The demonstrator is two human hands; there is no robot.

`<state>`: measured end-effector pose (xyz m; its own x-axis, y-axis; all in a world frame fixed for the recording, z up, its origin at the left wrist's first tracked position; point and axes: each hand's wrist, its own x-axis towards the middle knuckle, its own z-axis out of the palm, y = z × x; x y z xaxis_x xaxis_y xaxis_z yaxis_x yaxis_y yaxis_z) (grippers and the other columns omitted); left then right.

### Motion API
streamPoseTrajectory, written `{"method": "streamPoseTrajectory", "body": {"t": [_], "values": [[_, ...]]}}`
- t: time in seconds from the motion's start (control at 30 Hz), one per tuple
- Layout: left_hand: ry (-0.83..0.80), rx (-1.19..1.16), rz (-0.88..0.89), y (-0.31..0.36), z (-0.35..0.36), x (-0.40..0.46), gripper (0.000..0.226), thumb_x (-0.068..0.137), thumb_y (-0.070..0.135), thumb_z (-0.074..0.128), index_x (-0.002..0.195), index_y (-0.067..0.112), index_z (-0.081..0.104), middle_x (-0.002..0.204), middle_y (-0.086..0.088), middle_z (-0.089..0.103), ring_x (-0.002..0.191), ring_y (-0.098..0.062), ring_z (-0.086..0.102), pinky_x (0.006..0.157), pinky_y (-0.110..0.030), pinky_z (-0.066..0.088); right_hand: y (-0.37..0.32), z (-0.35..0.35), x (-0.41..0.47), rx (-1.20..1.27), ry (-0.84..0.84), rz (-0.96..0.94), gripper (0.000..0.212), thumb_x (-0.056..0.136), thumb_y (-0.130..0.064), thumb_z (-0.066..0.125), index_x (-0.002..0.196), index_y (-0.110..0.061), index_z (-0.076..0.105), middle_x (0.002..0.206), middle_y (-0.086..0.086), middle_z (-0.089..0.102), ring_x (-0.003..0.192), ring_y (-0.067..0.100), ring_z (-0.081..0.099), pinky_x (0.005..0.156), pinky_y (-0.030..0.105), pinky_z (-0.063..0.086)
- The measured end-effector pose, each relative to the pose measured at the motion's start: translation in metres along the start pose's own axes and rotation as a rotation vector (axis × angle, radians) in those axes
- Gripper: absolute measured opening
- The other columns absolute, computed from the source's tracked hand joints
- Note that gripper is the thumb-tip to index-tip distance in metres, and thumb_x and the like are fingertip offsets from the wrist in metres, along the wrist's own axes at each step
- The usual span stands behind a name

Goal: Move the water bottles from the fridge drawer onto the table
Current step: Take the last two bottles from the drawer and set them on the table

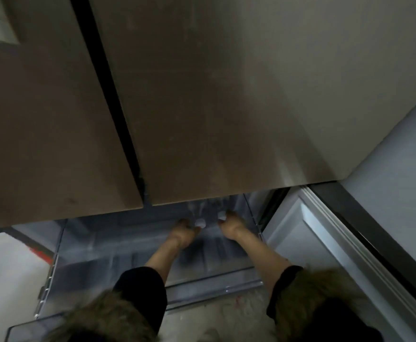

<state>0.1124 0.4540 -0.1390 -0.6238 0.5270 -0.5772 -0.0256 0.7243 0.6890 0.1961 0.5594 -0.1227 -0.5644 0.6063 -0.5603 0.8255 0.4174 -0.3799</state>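
The fridge drawer (132, 257) stands pulled out below the two closed upper fridge doors (202, 95), a clear plastic bin with a ribbed floor. Most of that floor is bare; what it holds sits at the far end, half under the doors' lower edge. There I can count two white caps, each on a clear water bottle: one bottle (200, 222) left of the other (222, 215), the two near each other. Their bodies are see-through and blurred, so I can't say whether they touch, or whether more bottles lie further back in the shadow.

Both arms reach in from black sleeves. The left hand (183, 232) is against the left bottle, its fingers curled beside the cap; the right hand (230, 224) is against the right bottle in the same way, fingers bent by the cap. The picture is too smeared to tell whether either hand has truly closed on its bottle.

To the right, the white inner face of an opened lower door (325, 243) shows beside the drawer. A second clear bin edge (26, 325) shows at the lower left.
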Motion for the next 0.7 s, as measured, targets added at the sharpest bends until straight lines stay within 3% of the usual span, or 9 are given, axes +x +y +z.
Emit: {"method": "streamPoseTrajectory", "body": {"t": [0.13,0.2,0.33,0.43,0.53,0.6,0.63,0.7], "values": [[0.027,-0.18,-0.092,0.002,0.017,0.022,0.046,0.087,0.016,0.062,0.123,-0.009,0.049,0.125,-0.023,0.056,0.112,-0.039,0.055,0.094,-0.043,0.048,0.002,0.005,0.016,-0.147,0.056,0.007,0.037,0.101,-0.015,0.033,0.131,0.002,0.043,0.136,0.019,0.046,0.124,0.031,0.047,0.096,0.031,0.04],[0.043,-0.26,-0.111,0.004,0.023,0.026,0.046,0.085,0.021,0.065,0.118,-0.009,0.052,0.118,-0.023,0.058,0.103,-0.039,0.059,0.086,-0.04,0.051,0.004,0.006,0.022,-0.21,0.085,-0.006,0.036,0.101,-0.014,0.03,0.13,0.003,0.044,0.138,0.018,0.045,0.125,0.03,0.046,0.099,0.032,0.039],[0.061,-0.162,-0.102,-0.001,0.029,0.039,0.07,0.065,0.043,0.071,0.111,-0.008,0.056,0.115,-0.03,0.059,0.105,-0.042,0.059,0.088,-0.048,0.052,0.001,0.008,0.031,-0.243,0.109,0.004,0.037,0.103,-0.02,0.029,0.127,0.001,0.047,0.136,0.016,0.049,0.124,0.029,0.049,0.097,0.033,0.04],[0.049,-0.098,-0.128,-0.004,0.02,0.036,0.042,0.079,0.029,0.069,0.098,-0.008,0.062,0.101,-0.029,0.064,0.091,-0.041,0.063,0.072,-0.039,0.052,-0.001,0.009,0.033,-0.216,0.096,0.028,0.034,0.101,-0.016,0.032,0.126,0.001,0.049,0.135,0.017,0.049,0.121,0.029,0.051,0.094,0.034,0.042],[-0.006,-0.113,-0.176,-0.012,0.006,0.026,0.022,0.083,0.017,0.065,0.067,0.005,0.054,0.072,-0.017,0.055,0.05,-0.02,0.054,0.047,-0.025,0.043,-0.003,0.007,0.028,-0.153,0.027,0.066,0.029,0.099,-0.017,0.036,0.113,-0.002,0.057,0.124,0.017,0.057,0.113,0.027,0.057,0.082,0.031,0.047],[-0.033,-0.198,-0.205,-0.02,-0.004,0.021,0.022,0.084,0.007,0.062,0.065,0.007,0.051,0.065,-0.012,0.052,0.036,-0.01,0.051,0.037,-0.017,0.042,-0.003,0.008,0.025,-0.057,-0.036,0.116,0.027,0.097,-0.025,0.043,0.089,-0.004,0.058,0.102,0.018,0.061,0.091,0.023,0.065,0.061,0.026,0.048],[-0.051,-0.258,-0.221,-0.024,-0.009,0.018,0.018,0.084,0.001,0.061,0.069,0.005,0.052,0.065,-0.011,0.051,0.035,-0.009,0.052,0.033,-0.015,0.042,-0.002,0.009,0.019,0.036,-0.065,0.159,0.027,0.096,-0.028,0.048,0.088,-0.003,0.058,0.097,0.014,0.061,0.08,0.021,0.065,0.057,0.025,0.051],[-0.063,-0.376,-0.236,-0.027,-0.015,0.011,0.008,0.084,-0.004,0.059,0.083,0.001,0.053,0.069,-0.013,0.05,0.049,-0.016,0.055,0.031,-0.015,0.042,-0.001,0.013,0.009,0.182,-0.065,0.194,0.03,0.092,-0.026,0.055,0.111,-0.003,0.057,0.103,0.013,0.062,0.087,0.023,0.066,0.073,0.028,0.056]]}}
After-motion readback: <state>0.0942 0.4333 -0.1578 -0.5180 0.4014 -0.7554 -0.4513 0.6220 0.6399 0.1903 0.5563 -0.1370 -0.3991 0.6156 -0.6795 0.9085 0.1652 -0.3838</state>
